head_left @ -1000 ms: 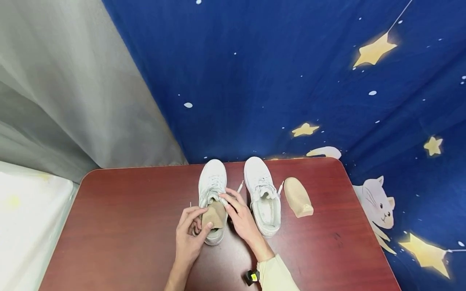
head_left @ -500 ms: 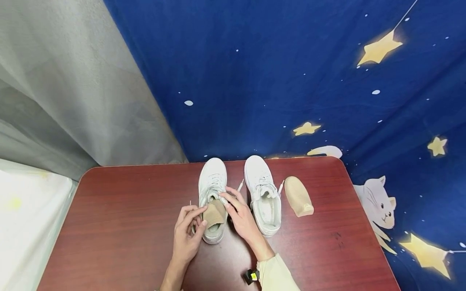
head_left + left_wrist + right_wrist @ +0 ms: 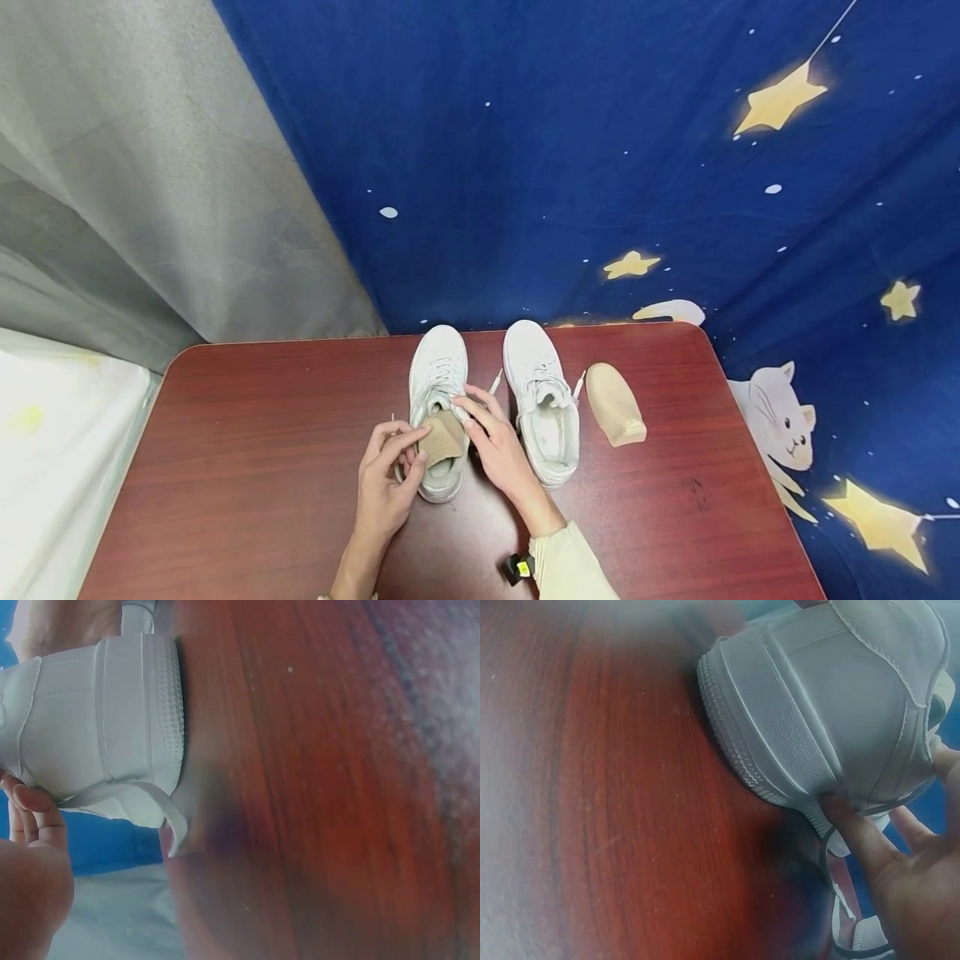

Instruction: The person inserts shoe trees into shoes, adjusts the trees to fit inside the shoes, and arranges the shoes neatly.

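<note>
A white sneaker [image 3: 439, 354] stands on the table, toe toward the back edge. Partway inside its opening is a beige shoe filler [image 3: 445, 439], its near end showing above the heel lining. My left hand [image 3: 384, 482] pinches that filler at its left side with thumb and index finger; the other fingers curl by the shoe's collar. On the opposite side, my right hand [image 3: 498, 450] grips the same sneaker, thumb at the collar and a finger low against the sidewall [image 3: 787, 727], as the right wrist view shows. A loose lace [image 3: 161, 799] hangs beside the shoe in the left wrist view.
Right of my hands stands the matching white sneaker [image 3: 529, 350], its opening bare of filler. A second beige filler [image 3: 613, 404] lies beyond it on the reddish table [image 3: 262, 467]. Near my right sleeve is a small black device [image 3: 517, 570]. Curtains [image 3: 525, 167] hang behind the table.
The filler's near end has shifted forward, so more of the heel lining shows. My left hand has moved slightly left with it; my right hand has stayed in place.
</note>
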`<state>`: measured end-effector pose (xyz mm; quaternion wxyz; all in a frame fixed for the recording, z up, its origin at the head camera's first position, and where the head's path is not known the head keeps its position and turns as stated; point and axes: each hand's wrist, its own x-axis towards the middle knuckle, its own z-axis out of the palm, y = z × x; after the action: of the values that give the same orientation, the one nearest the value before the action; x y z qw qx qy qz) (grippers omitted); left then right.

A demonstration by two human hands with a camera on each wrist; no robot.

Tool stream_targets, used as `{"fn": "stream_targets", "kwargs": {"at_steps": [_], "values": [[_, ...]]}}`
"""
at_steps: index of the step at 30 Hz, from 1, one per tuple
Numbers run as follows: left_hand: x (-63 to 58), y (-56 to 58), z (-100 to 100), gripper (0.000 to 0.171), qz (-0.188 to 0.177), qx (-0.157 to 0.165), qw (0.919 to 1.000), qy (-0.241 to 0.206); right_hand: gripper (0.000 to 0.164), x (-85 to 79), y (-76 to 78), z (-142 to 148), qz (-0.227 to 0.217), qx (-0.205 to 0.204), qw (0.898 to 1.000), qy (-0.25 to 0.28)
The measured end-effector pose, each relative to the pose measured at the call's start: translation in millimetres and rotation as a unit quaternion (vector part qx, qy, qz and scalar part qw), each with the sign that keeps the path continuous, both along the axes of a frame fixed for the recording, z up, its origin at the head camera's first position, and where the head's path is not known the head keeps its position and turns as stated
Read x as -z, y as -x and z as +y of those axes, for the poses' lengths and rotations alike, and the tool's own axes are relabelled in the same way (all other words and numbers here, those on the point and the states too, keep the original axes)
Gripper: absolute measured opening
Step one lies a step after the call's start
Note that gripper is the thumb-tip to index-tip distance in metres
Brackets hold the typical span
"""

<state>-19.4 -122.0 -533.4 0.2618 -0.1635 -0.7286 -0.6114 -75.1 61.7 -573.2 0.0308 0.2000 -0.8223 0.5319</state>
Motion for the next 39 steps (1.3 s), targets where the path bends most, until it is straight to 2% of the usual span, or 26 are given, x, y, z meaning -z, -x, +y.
{"fn": "stream_targets", "kwargs": {"at_steps": [7, 18, 25, 28, 33, 36, 39], "values": [[-0.9, 0.1, 0, 0.042, -0.007, -0.022, 0.9996, 0.017, 0.033, 2.2, 0.2, -1, 0.019, 0.000, 1.000, -0.009], [-0.2, 0.4, 1, 0.040, -0.015, -0.051, 0.9978, 0.040, 0.033, 0.4, -0.7, 0, 0.018, -0.003, 1.000, -0.005], [-0.7, 0.3, 3, 0.041, -0.036, -0.066, 0.9957, 0.054, 0.032, 1.9, 0.1, 0, 0.020, -0.003, 1.000, -0.004], [5.9, 1.0, 2, 0.042, -0.038, -0.073, 0.9948, 0.059, 0.032, 2.0, 0.8, 0, 0.015, -0.004, 1.000, -0.005], [24.2, 4.5, -3, 0.042, -0.038, -0.103, 0.9895, 0.093, 0.032, 1.9, 1.7, 1, -0.010, -0.005, 1.000, -0.002], [30.1, 5.8, -5, 0.043, -0.045, -0.100, 0.9896, 0.094, 0.032, 2.7, 2.2, 1, -0.013, -0.005, 1.000, -0.003], [16.7, 4.8, -2, 0.042, -0.042, -0.087, 0.9924, 0.076, 0.031, 2.4, 2.1, 1, -0.008, -0.006, 1.000, -0.005]]}}
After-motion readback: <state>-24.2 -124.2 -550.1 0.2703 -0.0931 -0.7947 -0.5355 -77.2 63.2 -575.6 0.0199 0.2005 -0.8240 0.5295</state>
